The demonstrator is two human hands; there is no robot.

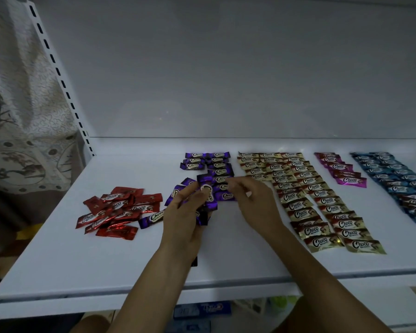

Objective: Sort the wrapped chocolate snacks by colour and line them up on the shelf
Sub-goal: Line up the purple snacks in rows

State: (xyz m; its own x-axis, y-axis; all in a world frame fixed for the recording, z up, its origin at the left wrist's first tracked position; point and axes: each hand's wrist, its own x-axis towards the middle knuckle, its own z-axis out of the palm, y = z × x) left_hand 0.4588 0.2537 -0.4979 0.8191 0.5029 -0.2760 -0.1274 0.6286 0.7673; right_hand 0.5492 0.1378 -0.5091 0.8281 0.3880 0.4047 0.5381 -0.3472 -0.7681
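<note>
purple snacks point(206, 189) — fanned, gripped in left hand point(185, 218)

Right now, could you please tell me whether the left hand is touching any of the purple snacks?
Touching. The head view shows the left hand gripping a bunch of purple snacks, fingers curled round them.

1 shelf point(58, 260); 5 snack colours: red point(120, 210), purple point(220, 171), gold point(308, 188) 3 cols, pink point(341, 169) 1, blue point(394, 176) 2

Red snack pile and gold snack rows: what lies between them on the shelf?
In the head view, the purple snacks lie there, some lined up, some loose, and the left hand holds several.
</note>
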